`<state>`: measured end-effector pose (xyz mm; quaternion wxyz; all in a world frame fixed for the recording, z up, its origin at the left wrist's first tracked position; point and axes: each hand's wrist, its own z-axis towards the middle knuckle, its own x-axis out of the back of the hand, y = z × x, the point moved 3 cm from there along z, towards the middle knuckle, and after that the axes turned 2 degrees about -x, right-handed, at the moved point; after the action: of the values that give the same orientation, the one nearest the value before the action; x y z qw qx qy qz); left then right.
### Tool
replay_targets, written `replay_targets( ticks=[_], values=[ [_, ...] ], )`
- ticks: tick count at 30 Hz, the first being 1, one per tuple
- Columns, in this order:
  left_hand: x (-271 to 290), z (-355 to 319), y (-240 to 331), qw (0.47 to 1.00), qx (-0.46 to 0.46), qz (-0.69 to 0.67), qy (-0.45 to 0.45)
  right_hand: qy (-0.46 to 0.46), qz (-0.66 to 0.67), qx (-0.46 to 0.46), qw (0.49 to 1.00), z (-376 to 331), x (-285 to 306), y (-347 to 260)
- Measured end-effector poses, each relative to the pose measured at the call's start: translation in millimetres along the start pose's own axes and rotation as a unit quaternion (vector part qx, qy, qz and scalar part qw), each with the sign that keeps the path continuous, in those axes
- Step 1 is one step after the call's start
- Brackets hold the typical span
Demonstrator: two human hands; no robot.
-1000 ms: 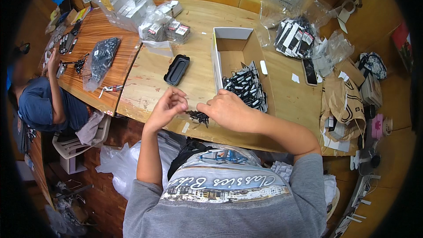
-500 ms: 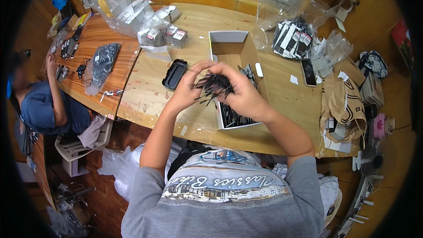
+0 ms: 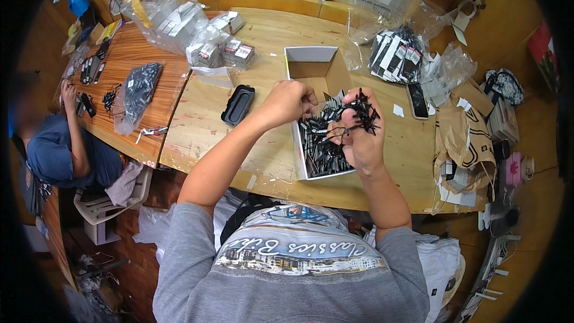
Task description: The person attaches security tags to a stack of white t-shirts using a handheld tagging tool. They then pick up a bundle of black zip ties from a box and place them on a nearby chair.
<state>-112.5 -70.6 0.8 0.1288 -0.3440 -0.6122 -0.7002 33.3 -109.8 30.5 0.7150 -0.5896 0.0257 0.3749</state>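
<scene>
A bunch of thin black cords [image 3: 363, 113] lies in my right hand [image 3: 366, 151], whose fingers curl around it palm up over the right side of an open white cardboard box [image 3: 311, 54]. The front half of that box holds a dense pile of small black-and-grey strips [image 3: 323, 154]. My left hand [image 3: 288, 103] hovers at the box's left wall, fingertips pinched together just inside it. Whatever sits between those fingertips is too small or hidden to make out. Left of the box, a black open plastic case [image 3: 238, 105] rests on the wooden table.
A phone [image 3: 418, 100] lies right of the box, near bagged tagged packets [image 3: 396, 55] and a brown paper bag [image 3: 466, 137]. Wrapped stacks [image 3: 238, 52] stand at back left. A co-worker [image 3: 60, 140] sits at the left table by a bag of black parts [image 3: 139, 93].
My hands have parted: the right moved right with the black cords, the left dropped to the box's left wall. More of the pile inside the box now shows.
</scene>
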Motion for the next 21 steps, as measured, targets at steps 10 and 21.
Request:
replay_targets(
  ticks=[10, 21],
  values=[
    [-5.6, 0.9, 3.2, 0.992, -0.013, 0.128, 0.006, 0.117, -0.097, 0.111, 0.982, -12.1, -9.5, 1.8],
    [-4.3, -2.7, 8.1, 0.985, -0.117, -0.048, 0.115, 0.107, -0.067, 0.149, 0.981, -19.0, -10.3, -3.4]
  ],
)
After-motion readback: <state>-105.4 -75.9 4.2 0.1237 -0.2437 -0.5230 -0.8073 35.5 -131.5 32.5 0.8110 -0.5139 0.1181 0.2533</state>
